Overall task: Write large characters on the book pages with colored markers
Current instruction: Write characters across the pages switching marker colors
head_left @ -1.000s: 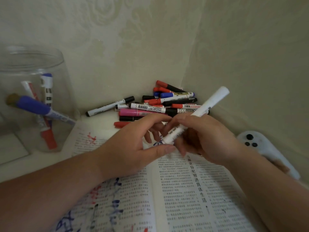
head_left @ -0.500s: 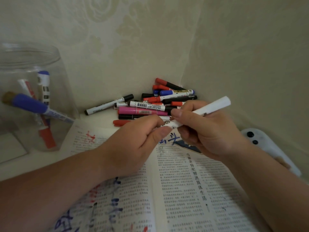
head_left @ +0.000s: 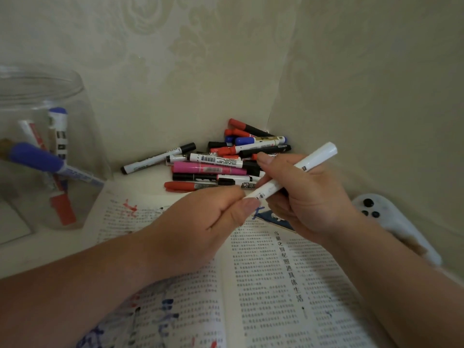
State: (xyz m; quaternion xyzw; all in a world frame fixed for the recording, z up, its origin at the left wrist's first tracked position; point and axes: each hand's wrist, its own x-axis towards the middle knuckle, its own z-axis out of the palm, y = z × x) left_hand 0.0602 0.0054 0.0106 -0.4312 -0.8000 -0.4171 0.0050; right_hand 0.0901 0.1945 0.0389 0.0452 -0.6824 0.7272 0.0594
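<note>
White marker (head_left: 310, 160) is held above the open book (head_left: 263, 285), long axis running 8 to 2 o'clock. Right hand (head_left: 311, 202) wraps the mid-barrel; left hand (head_left: 200, 227) pinches the 8 o'clock end between thumb and curled fingers. That end is buried under the left fingers, so cap on or off cannot be told.

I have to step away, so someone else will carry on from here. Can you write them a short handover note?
The left hand pinches the lower end of the white marker above the open book.
The right hand grips the marker's barrel.
Whether the cap is on cannot be told.
A pile of markers lies in the corner behind the book; a few more stand in the jar at left.
Done: large blue and red characters on the left page, and a blue mark at the top of the right page.
Left: most of the right page.
</note>
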